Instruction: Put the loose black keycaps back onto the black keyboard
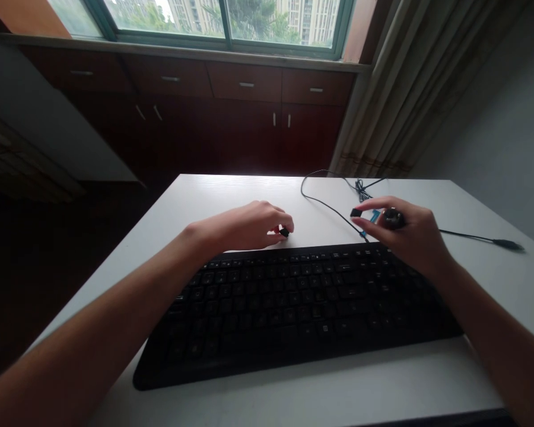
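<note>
A black keyboard (267, 320) lies on the white table, its far edge just in front of both hands. My left hand (258, 224) is beyond its upper left part, closed in a pinch on a small black keycap-like piece (284, 232). To the right, my right hand (412, 228) pinches another small black keycap-like piece (356, 212) between thumb and forefinger, above the keyboard's far right edge. A dark, shiny round object (393, 218) shows inside the curl of this hand. Close by is a blue object (374, 215), partly hidden by the fingers; its kind is unclear.
A thin black cable (320, 201) loops over the back of the white table (231, 190), with a tied bundle (361, 190) behind my right hand. Another cable ends in a dark plug (508, 244) at the right. Dark red cabinets (244, 130) stand beyond the table, under a window.
</note>
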The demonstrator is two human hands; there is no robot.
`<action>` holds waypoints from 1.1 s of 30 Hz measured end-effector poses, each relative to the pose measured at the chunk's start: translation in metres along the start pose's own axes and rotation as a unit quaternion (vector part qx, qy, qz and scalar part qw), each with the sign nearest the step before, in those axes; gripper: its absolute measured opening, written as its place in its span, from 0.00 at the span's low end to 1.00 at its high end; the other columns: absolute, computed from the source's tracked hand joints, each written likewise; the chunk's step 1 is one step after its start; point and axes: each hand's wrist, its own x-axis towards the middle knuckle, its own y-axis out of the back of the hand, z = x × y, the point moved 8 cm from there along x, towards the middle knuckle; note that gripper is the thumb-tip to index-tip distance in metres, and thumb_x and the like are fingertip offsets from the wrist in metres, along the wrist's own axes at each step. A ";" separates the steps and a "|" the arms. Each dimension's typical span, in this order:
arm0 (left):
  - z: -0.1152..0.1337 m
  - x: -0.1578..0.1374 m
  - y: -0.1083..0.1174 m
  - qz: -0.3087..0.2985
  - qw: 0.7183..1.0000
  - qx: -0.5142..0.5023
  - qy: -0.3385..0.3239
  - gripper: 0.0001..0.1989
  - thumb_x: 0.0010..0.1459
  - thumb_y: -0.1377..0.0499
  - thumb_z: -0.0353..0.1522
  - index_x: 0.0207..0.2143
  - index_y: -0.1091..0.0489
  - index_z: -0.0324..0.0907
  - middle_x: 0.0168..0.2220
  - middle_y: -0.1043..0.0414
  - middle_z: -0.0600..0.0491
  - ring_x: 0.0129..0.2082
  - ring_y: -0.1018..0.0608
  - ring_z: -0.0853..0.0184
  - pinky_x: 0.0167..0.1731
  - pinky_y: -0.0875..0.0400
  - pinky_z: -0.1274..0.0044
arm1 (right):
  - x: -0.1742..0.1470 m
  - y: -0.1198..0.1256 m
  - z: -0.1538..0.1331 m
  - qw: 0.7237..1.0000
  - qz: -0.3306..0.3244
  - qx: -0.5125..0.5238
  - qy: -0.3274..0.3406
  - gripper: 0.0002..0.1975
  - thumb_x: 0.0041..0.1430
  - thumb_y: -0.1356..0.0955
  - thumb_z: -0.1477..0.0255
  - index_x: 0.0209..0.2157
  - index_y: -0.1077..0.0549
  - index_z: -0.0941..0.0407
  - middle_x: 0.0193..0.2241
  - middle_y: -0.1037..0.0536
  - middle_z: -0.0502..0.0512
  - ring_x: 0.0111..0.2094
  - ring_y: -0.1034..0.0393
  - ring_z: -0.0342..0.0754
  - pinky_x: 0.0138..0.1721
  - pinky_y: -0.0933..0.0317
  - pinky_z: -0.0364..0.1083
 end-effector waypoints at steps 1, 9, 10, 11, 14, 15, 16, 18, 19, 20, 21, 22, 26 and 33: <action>0.000 0.001 -0.001 -0.001 1.000 0.000 0.000 0.11 0.64 0.41 0.32 0.47 0.22 0.48 0.44 0.19 0.54 0.38 0.20 0.66 0.39 0.30 0.76 | 0.001 0.005 0.006 1.000 0.014 -0.002 -0.019 0.13 0.61 0.26 0.59 0.44 0.19 0.50 0.39 0.16 0.56 0.35 0.21 0.54 0.41 0.27 0.55; -0.001 0.005 -0.003 0.002 1.000 -0.010 -0.010 0.10 0.66 0.44 0.34 0.43 0.22 0.48 0.45 0.20 0.54 0.38 0.21 0.67 0.40 0.30 0.76 | 0.006 0.019 0.046 0.984 0.038 0.107 -0.134 0.18 0.58 0.26 0.56 0.45 0.18 0.53 0.27 0.21 0.54 0.22 0.30 0.46 0.25 0.34 0.48; -0.002 0.005 -0.004 0.002 1.000 -0.015 -0.009 0.10 0.66 0.44 0.34 0.43 0.22 0.48 0.45 0.20 0.55 0.38 0.21 0.68 0.40 0.30 0.77 | 0.007 0.017 0.048 0.982 0.030 0.121 -0.142 0.19 0.59 0.26 0.56 0.46 0.18 0.53 0.27 0.21 0.54 0.21 0.31 0.45 0.23 0.35 0.47; -0.003 0.005 -0.004 0.003 1.000 -0.019 -0.007 0.11 0.66 0.44 0.34 0.43 0.22 0.48 0.45 0.20 0.54 0.38 0.21 0.68 0.40 0.30 0.77 | 0.007 0.016 0.049 0.980 0.019 0.133 -0.145 0.20 0.59 0.26 0.55 0.47 0.18 0.53 0.29 0.20 0.55 0.21 0.32 0.45 0.22 0.36 0.47; -0.005 0.005 -0.004 0.005 1.000 -0.031 -0.001 0.11 0.66 0.44 0.35 0.44 0.21 0.47 0.45 0.20 0.54 0.38 0.21 0.67 0.39 0.30 0.77 | 0.007 0.010 0.047 0.980 -0.021 0.148 -0.131 0.22 0.58 0.25 0.55 0.48 0.19 0.53 0.38 0.18 0.57 0.29 0.26 0.47 0.27 0.32 0.47; -0.006 0.005 -0.005 0.005 0.999 -0.035 0.000 0.11 0.66 0.44 0.35 0.44 0.21 0.47 0.45 0.20 0.54 0.38 0.21 0.67 0.39 0.30 0.77 | 0.007 0.008 0.045 0.981 -0.032 0.145 -0.124 0.22 0.57 0.25 0.55 0.47 0.19 0.53 0.39 0.18 0.58 0.32 0.24 0.49 0.31 0.30 0.47; -0.006 0.005 -0.005 0.006 0.999 -0.039 0.001 0.11 0.66 0.44 0.35 0.44 0.21 0.48 0.45 0.20 0.54 0.38 0.20 0.67 0.39 0.30 0.77 | 0.007 0.006 0.043 0.982 -0.042 0.140 -0.118 0.21 0.57 0.25 0.55 0.46 0.19 0.54 0.39 0.17 0.58 0.35 0.23 0.50 0.34 0.28 0.48; -0.005 0.005 -0.005 0.007 0.999 -0.048 0.000 0.12 0.66 0.44 0.35 0.44 0.21 0.48 0.44 0.19 0.55 0.38 0.20 0.67 0.39 0.29 0.77 | 0.007 0.003 0.040 0.985 -0.059 0.125 -0.106 0.18 0.58 0.25 0.55 0.43 0.18 0.54 0.38 0.17 0.57 0.38 0.22 0.52 0.40 0.28 0.50; -0.005 0.005 -0.005 0.008 0.999 -0.053 0.000 0.12 0.66 0.44 0.35 0.44 0.20 0.49 0.44 0.19 0.55 0.38 0.20 0.67 0.39 0.28 0.77 | 0.006 0.000 0.038 0.985 -0.070 0.118 -0.100 0.18 0.60 0.26 0.55 0.43 0.18 0.54 0.39 0.16 0.57 0.39 0.22 0.53 0.42 0.28 0.51; -0.005 0.005 -0.005 0.009 0.998 -0.058 0.002 0.12 0.66 0.44 0.35 0.44 0.20 0.49 0.44 0.19 0.55 0.39 0.19 0.67 0.40 0.28 0.77 | 0.006 -0.002 0.036 0.986 -0.082 0.114 -0.093 0.17 0.61 0.27 0.56 0.44 0.18 0.53 0.40 0.16 0.57 0.40 0.22 0.54 0.44 0.28 0.52; -0.006 0.005 -0.005 0.010 0.998 -0.063 0.006 0.12 0.66 0.44 0.36 0.45 0.20 0.49 0.44 0.18 0.55 0.39 0.19 0.66 0.40 0.27 0.77 | 0.006 -0.004 0.035 0.986 -0.091 0.109 -0.085 0.17 0.62 0.28 0.56 0.45 0.18 0.53 0.41 0.16 0.57 0.42 0.22 0.54 0.46 0.28 0.53; -0.006 0.005 -0.005 0.010 0.997 -0.069 0.012 0.13 0.66 0.43 0.36 0.46 0.19 0.50 0.44 0.18 0.55 0.39 0.19 0.66 0.41 0.27 0.77 | 0.005 -0.006 0.033 0.987 -0.097 0.102 -0.077 0.17 0.63 0.28 0.57 0.46 0.18 0.53 0.43 0.16 0.57 0.44 0.22 0.55 0.48 0.29 0.53; -0.012 0.004 -0.005 0.009 0.992 -0.111 0.052 0.13 0.64 0.40 0.38 0.48 0.19 0.51 0.43 0.17 0.56 0.39 0.17 0.65 0.43 0.24 0.76 | 0.004 -0.010 0.032 0.991 -0.112 0.052 -0.046 0.14 0.64 0.29 0.59 0.46 0.18 0.51 0.46 0.17 0.56 0.47 0.22 0.56 0.52 0.31 0.54; -0.019 -0.001 -0.007 -0.015 0.978 -0.188 0.084 0.15 0.63 0.38 0.37 0.51 0.20 0.49 0.48 0.18 0.53 0.45 0.17 0.63 0.45 0.22 0.75 | 0.001 -0.019 0.030 0.989 -0.149 0.018 -0.012 0.13 0.64 0.30 0.61 0.47 0.18 0.49 0.46 0.17 0.53 0.48 0.23 0.56 0.53 0.30 0.54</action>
